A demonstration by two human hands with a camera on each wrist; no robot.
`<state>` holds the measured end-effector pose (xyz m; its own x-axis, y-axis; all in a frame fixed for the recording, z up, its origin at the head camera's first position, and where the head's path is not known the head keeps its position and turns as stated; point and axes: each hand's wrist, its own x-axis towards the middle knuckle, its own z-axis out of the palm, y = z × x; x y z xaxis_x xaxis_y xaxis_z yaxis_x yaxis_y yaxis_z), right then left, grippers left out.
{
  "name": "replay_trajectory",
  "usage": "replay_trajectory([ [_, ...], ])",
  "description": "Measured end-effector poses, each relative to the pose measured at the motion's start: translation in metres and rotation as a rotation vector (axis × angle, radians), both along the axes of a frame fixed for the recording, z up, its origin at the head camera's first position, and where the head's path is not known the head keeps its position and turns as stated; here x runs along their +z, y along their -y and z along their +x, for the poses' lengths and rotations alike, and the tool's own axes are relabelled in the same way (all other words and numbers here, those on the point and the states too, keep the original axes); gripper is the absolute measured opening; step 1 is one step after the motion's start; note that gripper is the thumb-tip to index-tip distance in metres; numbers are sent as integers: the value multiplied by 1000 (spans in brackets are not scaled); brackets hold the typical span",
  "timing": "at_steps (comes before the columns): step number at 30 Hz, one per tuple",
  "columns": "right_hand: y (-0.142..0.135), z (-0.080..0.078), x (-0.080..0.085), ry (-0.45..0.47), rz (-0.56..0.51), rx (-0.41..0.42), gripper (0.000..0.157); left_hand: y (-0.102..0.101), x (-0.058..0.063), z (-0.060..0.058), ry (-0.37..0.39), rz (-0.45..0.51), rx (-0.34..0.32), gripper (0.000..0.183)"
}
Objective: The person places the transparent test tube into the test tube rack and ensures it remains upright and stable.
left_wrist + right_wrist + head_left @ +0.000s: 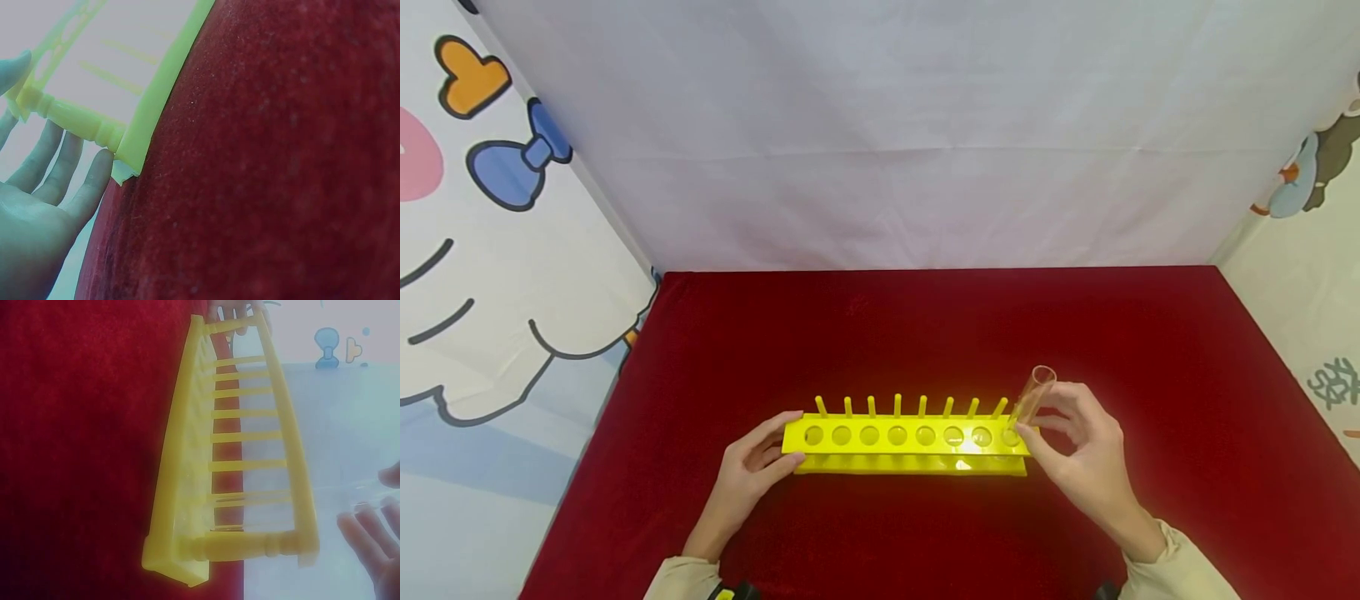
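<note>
A yellow test tube rack [910, 448] stands on the red cloth, with a row of round holes in its top plate and pegs along its back. My left hand [741, 479] holds the rack's left end, thumb at the front; in the left wrist view its fingers touch the yellow end post [75, 120]. With thumb and fingers, my right hand [1093, 458] pinches a clear glass test tube [1034, 395]. The tube leans right, its lower end at the rightmost hole. In the right wrist view the tube is faint against the pale background beside the right hand [372, 544].
Red cloth [880, 333] covers the table around the rack. A white curtain [880, 167] hangs behind it. Printed cartoon panels stand on the left [490, 275] and right [1300, 283].
</note>
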<state>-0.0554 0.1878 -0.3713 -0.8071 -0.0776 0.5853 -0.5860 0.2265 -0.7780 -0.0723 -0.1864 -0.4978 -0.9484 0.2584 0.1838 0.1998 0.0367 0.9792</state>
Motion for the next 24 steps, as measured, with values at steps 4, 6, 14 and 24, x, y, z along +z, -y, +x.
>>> replay_trajectory([
  [4,0,1,-1,12,-3,5,45,0,0,0,6,3,-2,49],
  [6,0,1,-2,16,-2,4,45,0,-1,0,4,7,-4,50],
  [14,1,2,-4,22,-11,10,44,0,-4,0,6,11,0,50],
  [24,2,1,-7,18,-42,28,44,1,-6,-1,-6,17,-2,50],
])
